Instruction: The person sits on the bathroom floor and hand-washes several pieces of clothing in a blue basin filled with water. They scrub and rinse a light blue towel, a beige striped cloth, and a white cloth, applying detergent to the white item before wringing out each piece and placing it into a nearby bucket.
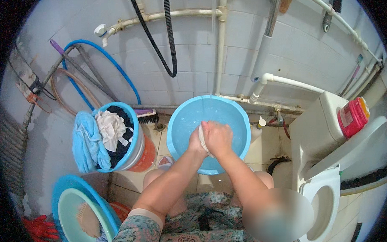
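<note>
White cloth squeezed between left hand and right hand, both pressed together above blue basin holding water.

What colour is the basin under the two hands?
The basin is light blue, clearest in the head view.

Hands close together, forearms converging

Head view: one wide fisheye, worn by the person I watched; looked down from close above the blue basin, facing the tiled wall beyond.
</note>
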Available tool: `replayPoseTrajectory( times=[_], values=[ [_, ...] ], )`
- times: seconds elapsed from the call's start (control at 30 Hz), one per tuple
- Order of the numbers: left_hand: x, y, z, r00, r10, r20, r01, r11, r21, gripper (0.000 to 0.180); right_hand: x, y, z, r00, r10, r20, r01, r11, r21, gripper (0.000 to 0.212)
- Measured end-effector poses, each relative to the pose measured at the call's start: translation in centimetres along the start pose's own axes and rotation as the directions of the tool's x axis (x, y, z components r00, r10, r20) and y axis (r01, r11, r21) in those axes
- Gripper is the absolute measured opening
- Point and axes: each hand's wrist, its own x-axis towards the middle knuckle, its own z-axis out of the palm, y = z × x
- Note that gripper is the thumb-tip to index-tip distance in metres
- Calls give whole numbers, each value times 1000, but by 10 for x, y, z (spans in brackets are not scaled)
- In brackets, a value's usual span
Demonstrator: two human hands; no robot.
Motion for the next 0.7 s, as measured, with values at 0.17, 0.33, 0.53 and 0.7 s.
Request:
replayPoseTrajectory(
  times=[0.17,0.33,0.53,0.7],
  values=[
    [-14,12,11,987,-83,-137,107,977,182,36,15,44,19,955,275,114,-281,959,41,47],
    [-14,62,-8,986,133,-105,-106,968,229,41,21,108,45,871,369,324,-463,838,288,44],
    [-2,61,-23,955,99,-280,62,856,514,49,-15,109,74,900,304,312,-246,946,-212,54],
    [-4,45,-10,929,168,-329,106,733,672,59,-33,107,136,889,117,443,42,942,-334,56]
  ],
)
